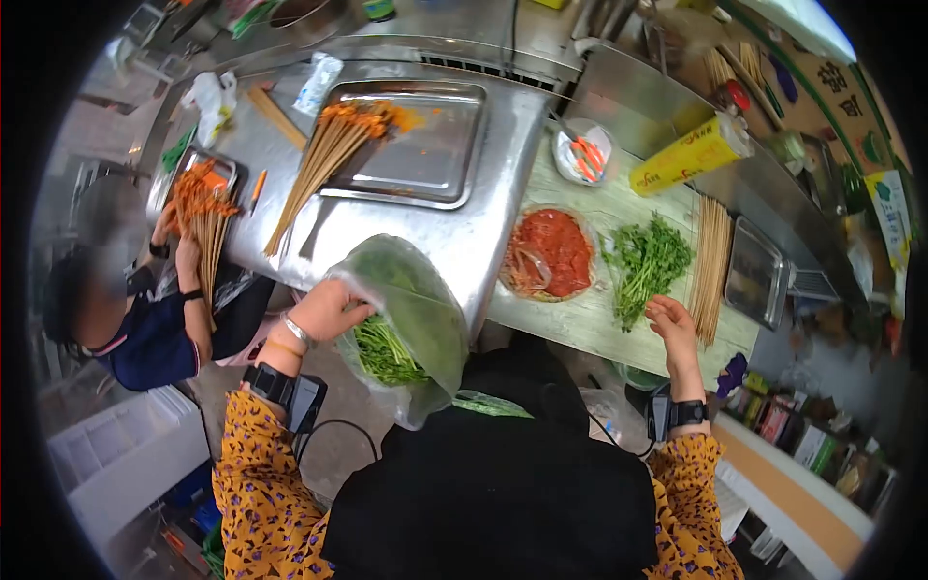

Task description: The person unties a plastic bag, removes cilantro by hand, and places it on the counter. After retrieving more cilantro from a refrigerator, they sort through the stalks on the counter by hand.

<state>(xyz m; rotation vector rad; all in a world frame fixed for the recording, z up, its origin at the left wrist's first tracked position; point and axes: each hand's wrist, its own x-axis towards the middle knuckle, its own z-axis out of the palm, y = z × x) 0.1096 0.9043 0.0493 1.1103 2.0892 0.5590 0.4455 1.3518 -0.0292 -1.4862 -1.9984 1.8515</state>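
Observation:
My left hand [327, 311] grips the rim of a clear plastic bag [425, 290], its fingers closed on the film. Inside the bag are leafy herbs with their green stems [387, 356] showing at the mouth. Over the light green board, my right hand [674, 327] is open with fingers slightly curved and nothing in it. Just beyond its fingertips lies a loose pile of green herbs [650, 256]. Left of that pile sits a round plate of raw red meat [559, 253]. A bundle of bare wooden skewers [710, 261] lies to the right.
A metal tray [416, 159] holds orange-coated skewers [324, 159] on the steel table. A co-worker [145, 319] at left handles more skewers. A white bowl [581, 152], a yellow box [684, 157] and a small metal tray [757, 275] stand around the board.

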